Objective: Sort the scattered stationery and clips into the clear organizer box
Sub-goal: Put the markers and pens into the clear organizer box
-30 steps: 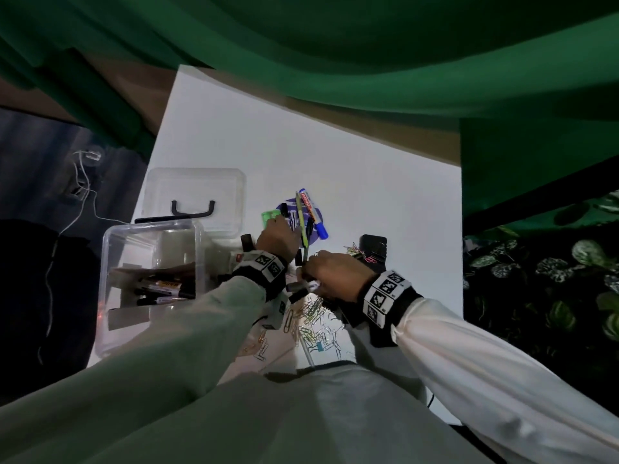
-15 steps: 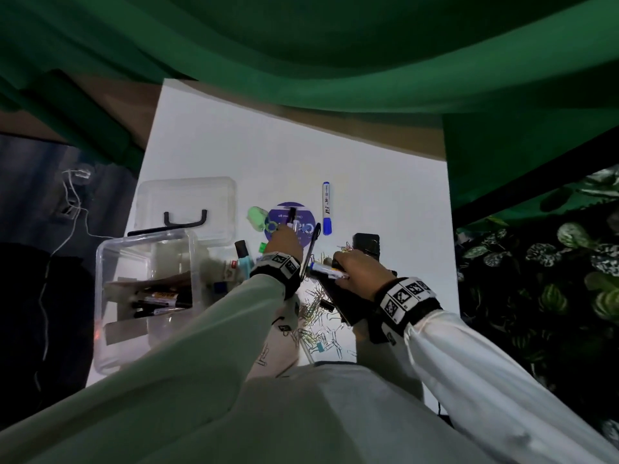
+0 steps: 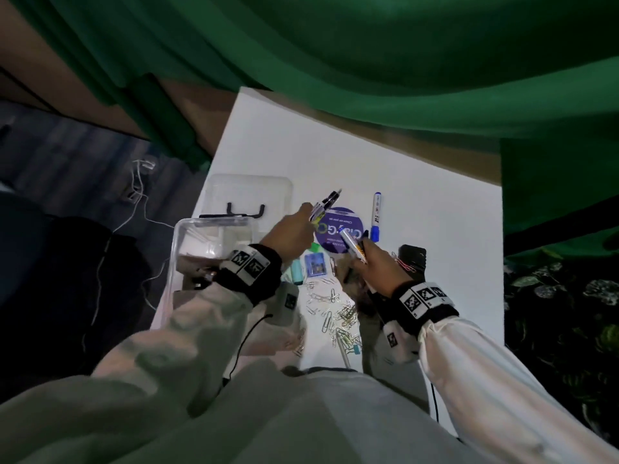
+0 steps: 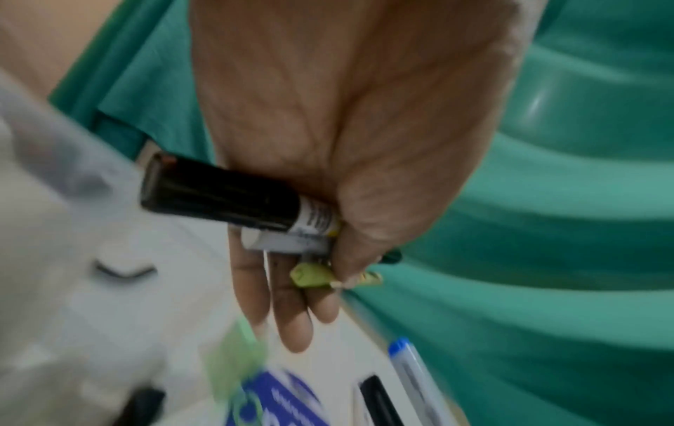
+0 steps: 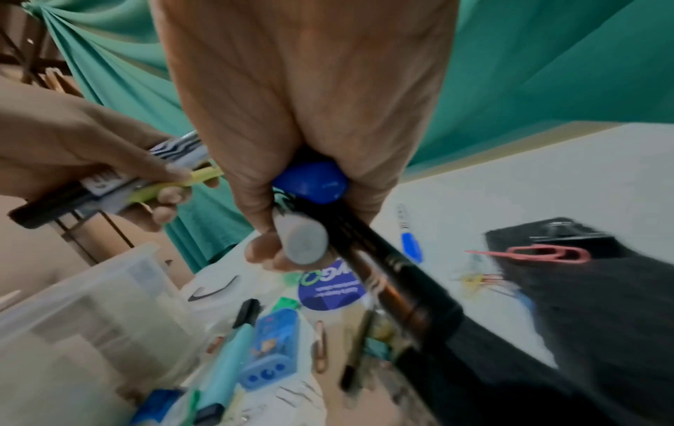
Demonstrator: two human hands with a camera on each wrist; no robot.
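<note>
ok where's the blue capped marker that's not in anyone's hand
In the head view the blue capped marker lies on the white table, just right of the purple round card, beyond the right hand.

Both arms reaching forward over the white bench (image 3: 418, 202), pale sleeves ending in black wrist bands with square markers. Left hand (image 3: 289, 234) raised above the bench, fingers (image 4: 291, 314) and thumb closed around a bundle of pens (image 3: 323, 207) that juts past the knuckles. Right hand (image 3: 378, 262) just to the right of it and nearer the body, also off the bench, closed around several markers (image 3: 351, 246) held as a bunch, ends protruding below the palm. Hands close together, apart, backs turned up toward the head camera.
</note>
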